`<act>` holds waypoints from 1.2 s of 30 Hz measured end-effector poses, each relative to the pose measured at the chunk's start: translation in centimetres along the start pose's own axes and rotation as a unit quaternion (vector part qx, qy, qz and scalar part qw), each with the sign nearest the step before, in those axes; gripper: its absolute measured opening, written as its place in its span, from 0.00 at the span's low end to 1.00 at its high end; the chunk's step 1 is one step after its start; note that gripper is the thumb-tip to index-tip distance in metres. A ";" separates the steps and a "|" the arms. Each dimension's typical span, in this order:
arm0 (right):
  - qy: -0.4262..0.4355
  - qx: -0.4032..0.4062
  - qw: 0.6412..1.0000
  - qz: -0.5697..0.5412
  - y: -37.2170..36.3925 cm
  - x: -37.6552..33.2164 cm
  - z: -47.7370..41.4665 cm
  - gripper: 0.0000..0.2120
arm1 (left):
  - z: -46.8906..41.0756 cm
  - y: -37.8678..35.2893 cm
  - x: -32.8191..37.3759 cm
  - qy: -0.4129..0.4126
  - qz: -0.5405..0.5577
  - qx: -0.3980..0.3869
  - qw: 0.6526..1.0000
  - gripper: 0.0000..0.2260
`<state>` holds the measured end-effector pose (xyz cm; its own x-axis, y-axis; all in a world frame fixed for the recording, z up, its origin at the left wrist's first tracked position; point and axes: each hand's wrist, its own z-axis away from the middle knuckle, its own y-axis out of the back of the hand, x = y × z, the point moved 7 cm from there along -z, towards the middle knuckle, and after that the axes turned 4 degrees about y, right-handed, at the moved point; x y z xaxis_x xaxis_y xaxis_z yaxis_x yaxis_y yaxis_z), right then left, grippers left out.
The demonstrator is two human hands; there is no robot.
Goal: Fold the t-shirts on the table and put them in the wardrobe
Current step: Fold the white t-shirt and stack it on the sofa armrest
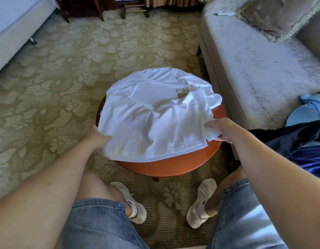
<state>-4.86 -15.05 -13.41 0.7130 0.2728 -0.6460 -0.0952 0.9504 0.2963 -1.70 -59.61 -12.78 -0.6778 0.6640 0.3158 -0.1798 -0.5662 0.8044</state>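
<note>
A white t-shirt (155, 108) with a gold print near its chest lies spread over a small round wooden table (173, 166), collar at the far side. My left hand (97, 136) grips the shirt's near left hem corner, fingers tucked under the cloth. My right hand (221, 129) pinches the bunched near right hem corner. The lower half of the shirt is folded up over the body and wrinkled. The right sleeve lies folded in across the print.
A grey sofa (254, 69) stands to the right, with a cushion (274, 15), light blue clothes (310, 108) and dark blue clothes (299, 141) on it. A bed (13, 27) is at far left. Patterned carpet surrounds the table; my knees and shoes are below.
</note>
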 end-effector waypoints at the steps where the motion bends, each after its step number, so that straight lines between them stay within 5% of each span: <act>1: 0.012 -0.002 1.000 -0.008 0.1 0.1 0.2 0.01 | 0.3 0.0 0.1 -0.015 -0.028 0.005 0.999 0.24; 5: 0.119 0.057 0.991 -0.016 1.1 0.7 0.6 0.12 | 1.6 0.7 0.8 -0.065 -0.010 0.001 0.998 0.14; 9: 0.162 0.084 0.981 -0.062 1.7 0.5 1.7 0.11 | 3.1 1.3 1.9 -0.086 0.105 -0.043 0.990 0.12; 12: 0.162 0.049 0.976 -0.135 1.4 0.3 2.4 0.04 | 3.7 2.3 2.4 -0.097 0.160 -0.017 0.982 0.13; 14: 0.150 0.014 0.975 -0.165 1.0 0.5 2.8 0.09 | 4.5 3.1 2.8 -0.103 0.183 0.019 0.977 0.19; 18: 0.192 0.070 0.971 -0.124 1.5 -0.1 3.4 0.06 | 5.6 4.1 4.3 -0.137 0.222 0.053 0.964 0.20; 23: 0.258 0.075 0.963 0.012 -0.2 -1.4 3.7 0.07 | 5.9 4.1 6.1 -0.161 0.232 0.060 0.957 0.06; 30: 0.148 0.119 0.981 0.026 4.1 2.4 0.8 0.06 | 4.2 1.8 5.6 -0.112 0.108 -0.046 0.987 0.22; 36: 0.205 0.203 0.957 0.004 6.1 1.8 2.3 0.07 | 4.2 2.0 6.1 -0.111 0.114 -0.019 0.987 0.14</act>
<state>-2.59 -9.07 -11.18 0.3719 0.3953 -0.8399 0.2384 0.8338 0.4979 -3.23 -54.69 -7.14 -0.5310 0.6050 0.5933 -0.0702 -0.7292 0.6807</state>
